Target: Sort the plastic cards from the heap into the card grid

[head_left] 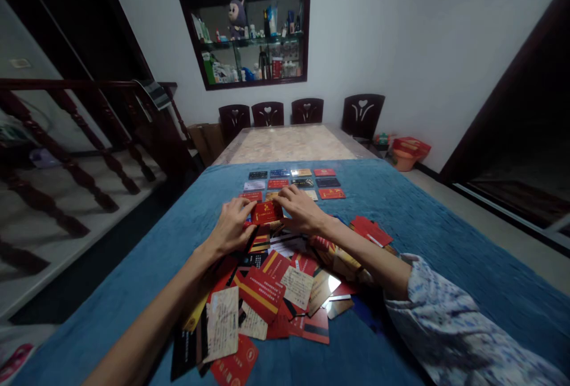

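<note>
A red card (267, 212) with gold print is held between my two hands, over the far edge of a loose heap of cards. My left hand (232, 222) pinches its left edge with thumb and fingers. At the card's right side, the curled fingers of my right hand (301, 209) grip it, partly hidden from view. Below my wrists spreads the mixed pile of cards (260, 292), red, white, gold and black, overlapping at many angles. Beyond my hands, several cards lie in neat rows, among them a dark blue card (328, 183) and a red card (332, 194).
A blue cloth (178, 249) covers the near part of the long table, with a bare marbled top (298, 142) behind it. Dark chairs (268, 114) stand at the far end. Wooden railings (84, 136) run along the left, and a red bag (410, 147) sits on the right.
</note>
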Available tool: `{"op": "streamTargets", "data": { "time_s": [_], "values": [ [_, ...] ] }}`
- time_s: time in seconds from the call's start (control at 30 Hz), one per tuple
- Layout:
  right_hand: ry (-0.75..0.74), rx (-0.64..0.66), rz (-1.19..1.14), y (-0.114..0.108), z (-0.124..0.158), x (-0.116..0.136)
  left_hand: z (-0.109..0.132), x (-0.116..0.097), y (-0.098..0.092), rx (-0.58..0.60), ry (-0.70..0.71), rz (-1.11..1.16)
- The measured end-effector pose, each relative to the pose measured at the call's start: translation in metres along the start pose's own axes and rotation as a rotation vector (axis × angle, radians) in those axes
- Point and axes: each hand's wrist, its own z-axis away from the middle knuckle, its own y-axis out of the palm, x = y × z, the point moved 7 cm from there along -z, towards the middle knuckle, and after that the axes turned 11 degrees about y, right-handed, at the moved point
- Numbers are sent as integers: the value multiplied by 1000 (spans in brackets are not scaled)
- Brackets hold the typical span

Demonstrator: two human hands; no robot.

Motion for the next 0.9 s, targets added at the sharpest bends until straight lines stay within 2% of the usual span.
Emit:
{"op": "streamTargets", "data": {
  "time_s": [0.23, 0.33, 0.47, 0.67, 0.9],
  "values": [
    [45, 2, 45, -16, 12, -34, -38, -20, 7, 68, 50, -22],
    [11, 18, 52, -24, 19, -48, -56, -29, 11, 64, 52, 5],
    [64, 51, 80, -32, 28, -73, -79, -42, 22, 100, 85, 12],
    [75, 65, 70, -36, 38, -107, -112, -56, 41, 136, 93, -1],
    [138, 156, 88, -33, 45, -144, -143, -65, 60, 257, 52, -31]
  ]
}}
